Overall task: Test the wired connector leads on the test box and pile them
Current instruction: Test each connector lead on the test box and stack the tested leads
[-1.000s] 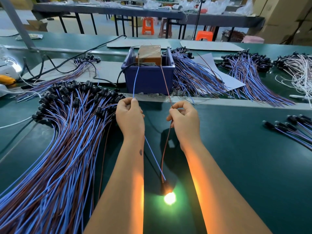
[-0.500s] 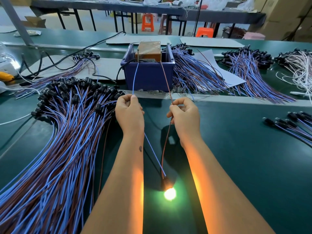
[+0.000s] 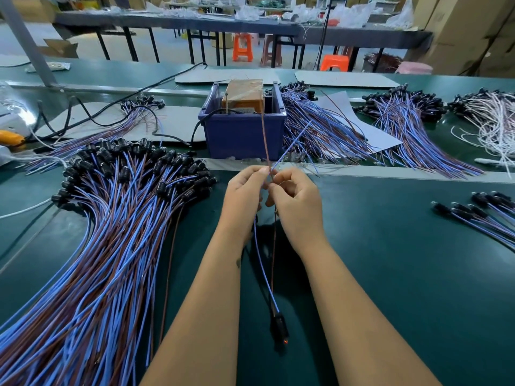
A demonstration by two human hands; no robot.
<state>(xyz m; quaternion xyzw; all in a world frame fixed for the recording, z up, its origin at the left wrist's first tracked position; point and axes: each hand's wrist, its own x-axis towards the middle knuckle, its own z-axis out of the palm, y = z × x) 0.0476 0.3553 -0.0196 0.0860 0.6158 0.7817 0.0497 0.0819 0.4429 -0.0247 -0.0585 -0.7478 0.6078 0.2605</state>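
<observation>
A: Containers? Left first.
B: Big lead pile (image 3: 106, 232) loose on worktop (image 3: 404, 260). Blue bin (image 3: 242, 137) holds orange test box (image 3: 245, 93).
A: Hands?
B: Left hand (image 3: 243, 196), right hand (image 3: 295, 201) touching at fingertips, both pinching one lead's wires (image 3: 269, 162) (crossed above grip); its black connector (image 3: 280, 327) lies between forearms.

Test box (image 3: 244, 99) inside bin (image 3: 242, 137), behind both hands. Big lead pile (image 3: 111, 218) left of hands; smaller lead bundles (image 3: 320, 132) right of bin.
</observation>
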